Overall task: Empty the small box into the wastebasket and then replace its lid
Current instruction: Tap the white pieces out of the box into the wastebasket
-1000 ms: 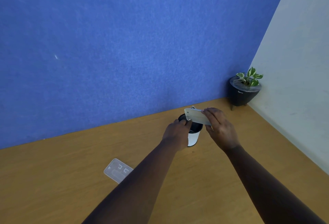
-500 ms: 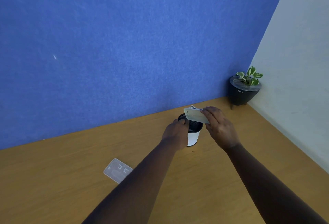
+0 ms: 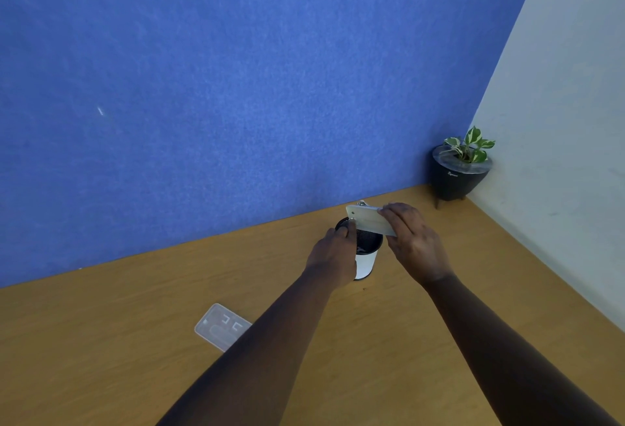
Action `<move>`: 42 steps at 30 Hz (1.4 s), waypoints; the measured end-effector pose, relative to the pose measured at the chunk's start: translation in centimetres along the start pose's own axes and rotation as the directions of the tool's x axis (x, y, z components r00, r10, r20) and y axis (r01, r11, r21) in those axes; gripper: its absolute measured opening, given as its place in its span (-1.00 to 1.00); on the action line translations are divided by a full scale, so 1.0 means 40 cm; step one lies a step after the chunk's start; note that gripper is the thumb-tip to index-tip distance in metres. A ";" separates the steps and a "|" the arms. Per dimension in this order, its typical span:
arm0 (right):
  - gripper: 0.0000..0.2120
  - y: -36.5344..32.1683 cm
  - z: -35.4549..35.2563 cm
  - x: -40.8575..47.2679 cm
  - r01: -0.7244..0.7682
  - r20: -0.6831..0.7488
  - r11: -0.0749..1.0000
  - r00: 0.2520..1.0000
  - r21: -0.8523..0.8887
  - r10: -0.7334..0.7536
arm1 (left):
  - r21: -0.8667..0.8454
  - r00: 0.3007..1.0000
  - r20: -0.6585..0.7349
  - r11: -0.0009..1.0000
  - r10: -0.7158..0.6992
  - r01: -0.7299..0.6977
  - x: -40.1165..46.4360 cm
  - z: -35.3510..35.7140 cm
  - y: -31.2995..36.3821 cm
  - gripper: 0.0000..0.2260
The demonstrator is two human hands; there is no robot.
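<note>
A small white wastebasket (image 3: 366, 261) with a dark inside stands on the wooden desk near the blue wall. My right hand (image 3: 414, 244) holds the small pale box (image 3: 367, 219) tipped on its side over the basket's mouth. My left hand (image 3: 333, 255) grips the basket's near rim and side, its thumb touching the box's lower corner. Something small pokes up behind the box's top edge. The clear plastic lid (image 3: 221, 326) lies flat on the desk to the left, partly hidden by my left forearm.
A dark pot with a small green plant (image 3: 458, 172) stands in the far right corner where the blue wall meets the pale side wall. The wooden desk (image 3: 101, 341) stretches to the left and front.
The box has shifted slightly up and left over the basket. My left thumb has moved up to the box's corner. The lid has not moved.
</note>
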State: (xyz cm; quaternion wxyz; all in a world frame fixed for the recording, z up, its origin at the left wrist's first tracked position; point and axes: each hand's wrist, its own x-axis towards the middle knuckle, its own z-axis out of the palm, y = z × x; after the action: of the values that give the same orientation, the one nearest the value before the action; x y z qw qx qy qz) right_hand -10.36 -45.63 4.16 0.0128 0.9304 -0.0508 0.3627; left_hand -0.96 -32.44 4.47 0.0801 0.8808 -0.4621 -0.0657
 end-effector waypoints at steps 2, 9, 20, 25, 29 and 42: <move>-0.54 -0.001 -0.001 0.000 0.005 0.011 1.000 1.000 -0.007 -0.005 | 0.010 1.000 -0.004 1.000 0.004 -0.004 -0.001 0.001 -0.003 -0.36; -0.53 -0.002 -0.004 0.006 0.008 0.047 0.999 0.999 -0.036 -0.007 | 0.006 1.000 -0.024 1.000 0.001 -0.001 -0.001 0.004 -0.007 -0.35; -0.50 0.001 -0.008 0.005 -0.014 0.051 0.999 0.999 -0.039 0.016 | 0.016 1.000 0.001 1.000 -0.005 0.005 -0.004 -0.007 -0.007 -0.67; -0.44 -0.007 -0.013 0.018 -0.273 0.098 0.949 0.961 0.159 0.260 | -0.118 0.999 -0.030 0.993 -0.018 0.014 -0.004 -0.008 -0.024 -0.59; -0.40 -0.013 -0.016 0.042 -0.492 0.145 0.791 0.869 0.363 0.474 | -0.304 0.988 -0.146 0.953 -0.058 0.011 -0.016 -0.006 -0.050 -0.55; -0.39 -0.208 -0.037 0.105 -0.513 0.323 0.667 0.858 0.541 0.399 | -0.888 0.870 0.310 -0.443 -0.383 0.121 -0.130 -0.041 -0.134 -0.54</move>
State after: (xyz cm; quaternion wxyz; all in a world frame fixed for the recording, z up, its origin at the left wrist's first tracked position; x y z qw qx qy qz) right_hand -7.43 -37.61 8.21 -0.3836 0.8689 -0.1638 0.2665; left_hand 0.73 -25.03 5.21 0.7804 0.5109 0.0319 -0.3590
